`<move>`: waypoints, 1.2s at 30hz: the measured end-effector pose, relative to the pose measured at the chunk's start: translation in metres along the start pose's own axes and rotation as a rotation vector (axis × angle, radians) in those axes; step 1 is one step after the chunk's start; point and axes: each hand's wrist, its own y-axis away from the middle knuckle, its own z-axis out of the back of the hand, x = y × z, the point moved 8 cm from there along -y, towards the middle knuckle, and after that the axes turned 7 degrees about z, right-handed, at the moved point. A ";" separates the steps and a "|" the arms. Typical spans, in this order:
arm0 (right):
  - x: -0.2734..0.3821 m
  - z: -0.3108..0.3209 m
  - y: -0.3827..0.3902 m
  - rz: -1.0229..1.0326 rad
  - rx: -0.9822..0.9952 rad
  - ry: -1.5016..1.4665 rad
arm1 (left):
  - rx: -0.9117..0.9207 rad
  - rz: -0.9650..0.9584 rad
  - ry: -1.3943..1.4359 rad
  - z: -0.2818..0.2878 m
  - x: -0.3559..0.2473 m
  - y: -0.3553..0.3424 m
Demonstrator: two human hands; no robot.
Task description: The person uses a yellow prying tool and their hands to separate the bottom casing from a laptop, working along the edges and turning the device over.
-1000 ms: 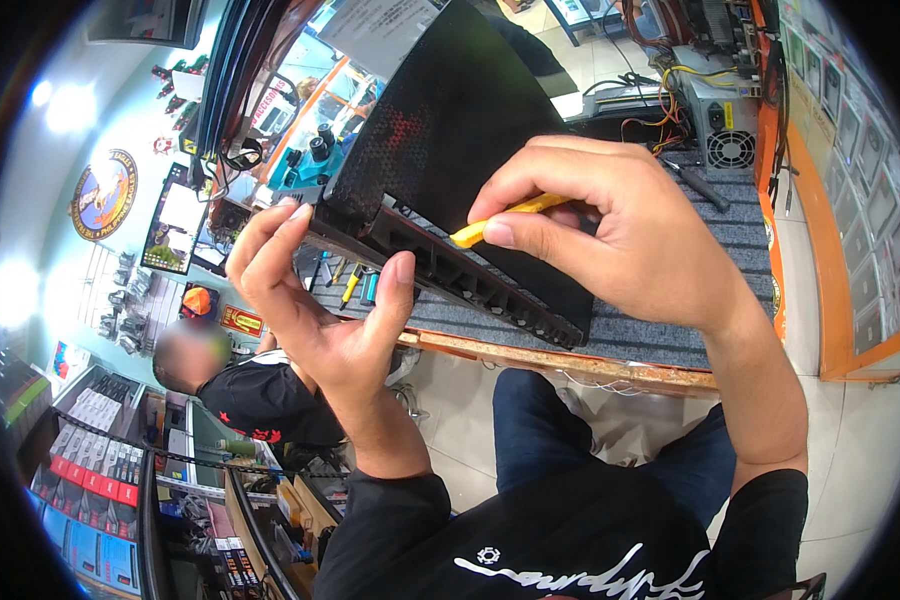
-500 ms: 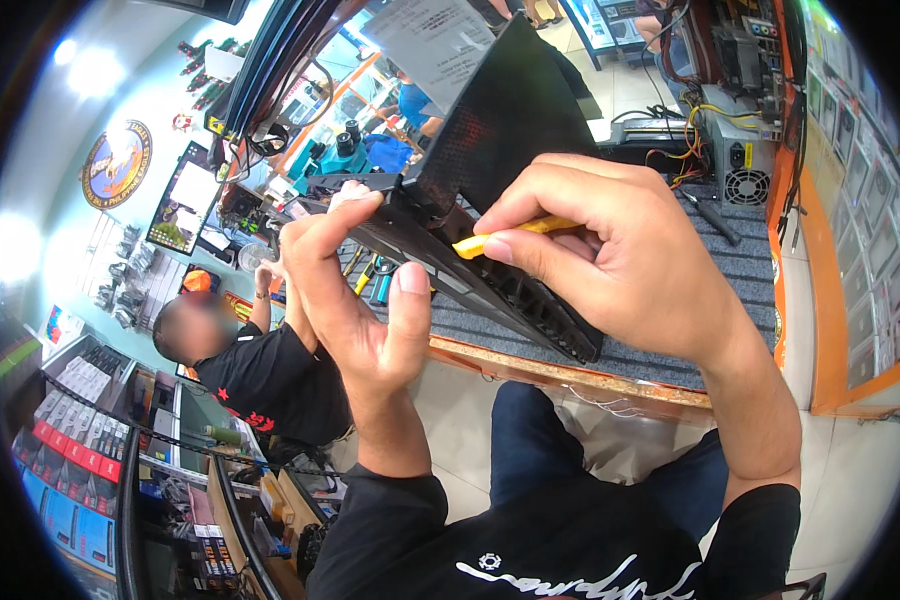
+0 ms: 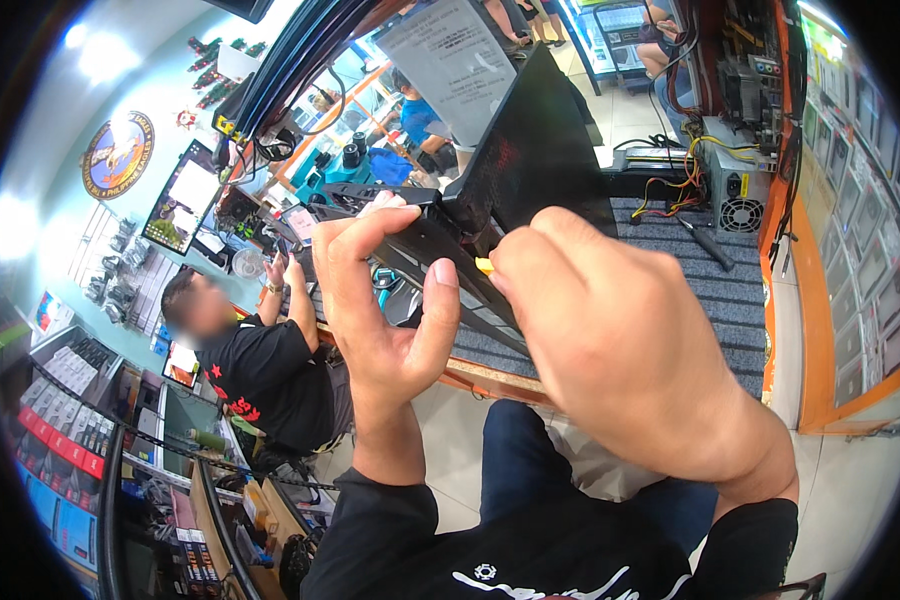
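Observation:
A black laptop [image 3: 545, 140] is held up on its edge over the bench, its dark panel folded out from the thinner base. My left hand [image 3: 385, 320] grips the base, fingers over the upper edge and thumb along the near face. Closed round a thin yellow tool [image 3: 485, 266], perhaps a plastic pry tool, is my right hand [image 3: 635, 340]. Only the tool's tip shows beside the fingers, close to the seam where panel and base meet. Whether the tip touches the laptop I cannot tell. The right hand hides the lower end of the base.
A grey striped mat [image 3: 745, 330] covers the bench. On it lies a dark-handled tool [image 3: 708, 246], near a power supply [image 3: 738, 185] with coloured cables. A co-worker [image 3: 270, 375] in a black shirt sits at the left. Teal microscope [image 3: 355, 155] stands beyond the laptop.
My right hand has turned and come lower and nearer, covering more of the yellow tool and the base. The laptop and my left hand have shifted slightly right in view.

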 end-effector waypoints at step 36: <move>-0.034 0.008 -0.029 0.057 0.096 -0.223 | 0.106 0.031 -0.119 -0.002 -0.005 -0.009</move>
